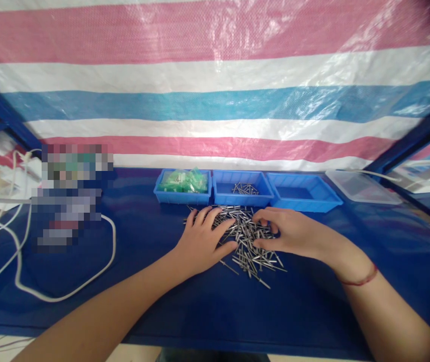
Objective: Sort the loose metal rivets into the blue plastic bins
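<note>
A loose pile of thin metal pop rivets (250, 241) lies on the blue tabletop, several of them strayed toward the front. My left hand (205, 239) rests over the pile's left side, palm down with fingers spread. On the right edge of the pile is my right hand (286, 231), its fingers curved and thumb apart, touching the rivets; I see nothing held in it. Behind the pile, a blue bin (243, 199) has a small heap of rivets (245, 188) inside.
Left of that bin stands a blue bin (182, 198) of green packets (184, 181); to its right is another blue bin (305, 203). A clear plastic lid (363, 187) lies farther right. White cables (114, 241) loop across the left side. A striped sheet (215, 105) hangs behind.
</note>
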Tool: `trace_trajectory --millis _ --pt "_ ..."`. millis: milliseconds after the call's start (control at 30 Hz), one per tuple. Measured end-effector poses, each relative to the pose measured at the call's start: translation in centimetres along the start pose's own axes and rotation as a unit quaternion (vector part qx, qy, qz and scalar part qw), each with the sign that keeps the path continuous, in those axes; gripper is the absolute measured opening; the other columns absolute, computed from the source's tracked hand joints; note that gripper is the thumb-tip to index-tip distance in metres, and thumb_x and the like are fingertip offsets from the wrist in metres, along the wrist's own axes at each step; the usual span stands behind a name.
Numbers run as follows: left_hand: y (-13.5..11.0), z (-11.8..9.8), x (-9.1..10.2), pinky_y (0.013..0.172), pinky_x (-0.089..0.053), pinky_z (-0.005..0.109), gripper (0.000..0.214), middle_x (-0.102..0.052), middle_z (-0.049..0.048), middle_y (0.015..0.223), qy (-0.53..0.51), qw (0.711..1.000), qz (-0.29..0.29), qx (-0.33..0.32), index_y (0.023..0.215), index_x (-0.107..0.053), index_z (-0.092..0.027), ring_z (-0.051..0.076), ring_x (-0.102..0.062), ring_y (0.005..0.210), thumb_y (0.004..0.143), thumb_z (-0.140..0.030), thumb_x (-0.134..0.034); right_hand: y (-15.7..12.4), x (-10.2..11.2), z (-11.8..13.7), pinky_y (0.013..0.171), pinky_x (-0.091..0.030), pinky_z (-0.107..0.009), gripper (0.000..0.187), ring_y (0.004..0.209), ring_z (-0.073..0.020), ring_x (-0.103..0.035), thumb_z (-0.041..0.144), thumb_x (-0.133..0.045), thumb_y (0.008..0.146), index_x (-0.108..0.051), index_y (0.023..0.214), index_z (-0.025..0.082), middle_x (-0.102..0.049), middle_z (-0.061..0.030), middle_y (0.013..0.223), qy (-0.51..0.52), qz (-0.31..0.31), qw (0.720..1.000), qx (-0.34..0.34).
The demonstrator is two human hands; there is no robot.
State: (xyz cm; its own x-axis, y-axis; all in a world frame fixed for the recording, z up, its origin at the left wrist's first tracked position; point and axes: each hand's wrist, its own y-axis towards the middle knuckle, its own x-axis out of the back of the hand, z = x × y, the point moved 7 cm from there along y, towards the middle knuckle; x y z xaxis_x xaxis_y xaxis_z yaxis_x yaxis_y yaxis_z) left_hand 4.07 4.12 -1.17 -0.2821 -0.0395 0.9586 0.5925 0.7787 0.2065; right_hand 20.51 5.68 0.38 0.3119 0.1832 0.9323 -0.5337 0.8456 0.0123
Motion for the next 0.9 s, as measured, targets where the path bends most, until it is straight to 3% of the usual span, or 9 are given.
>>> trace_trajectory --millis 233,567,900 --pt "0.0 0.0 0.1 0.109 -0.024 0.055 0.048 -0.041 0.0086 0.142 0.0 1.0 -0.003 -0.004 0.132 -0.048 -0.029 0.03 -0.031 0.133 0.091 -0.052 -0.042 0.5 -0.2 0.9 0.063 -0.041 -0.027 0.028 0.072 -0.0169 -0.059 0.036 -0.062 0.08 -0.063 0.104 0.02 -0.064 -0.0038 0.083 0.019 0.011 1.0 0.01" --pt "0.4 0.0 0.1 0.107 -0.025 0.056 0.047 -0.042 0.0104 0.14 -0.003 1.0 -0.006 -0.015 0.131 -0.048 -0.026 0.031 -0.033 0.131 0.09 -0.05 -0.043 1.0 -0.1 2.1 0.06 -0.038 -0.026 0.013 0.066 -0.0137 -0.054 0.021 -0.059 0.08 -0.063 0.093 0.019 -0.06 -0.0014 0.077 0.049 -0.037 0.997 0.046" --pt "0.8 -0.3 0.3 0.105 -0.029 0.05 0.044 -0.044 0.0109 0.137 -0.008 0.999 -0.018 -0.029 0.128 -0.05 -0.024 0.029 -0.037 0.128 0.091 -0.047 -0.044 1.6 -0.5 2.4 0.059 -0.037 -0.024 0.013 0.062 -0.0114 -0.05 0.01 -0.053 0.079 -0.06 0.086 0.018 -0.057 0.0003 0.073 0.074 -0.063 0.993 0.071"
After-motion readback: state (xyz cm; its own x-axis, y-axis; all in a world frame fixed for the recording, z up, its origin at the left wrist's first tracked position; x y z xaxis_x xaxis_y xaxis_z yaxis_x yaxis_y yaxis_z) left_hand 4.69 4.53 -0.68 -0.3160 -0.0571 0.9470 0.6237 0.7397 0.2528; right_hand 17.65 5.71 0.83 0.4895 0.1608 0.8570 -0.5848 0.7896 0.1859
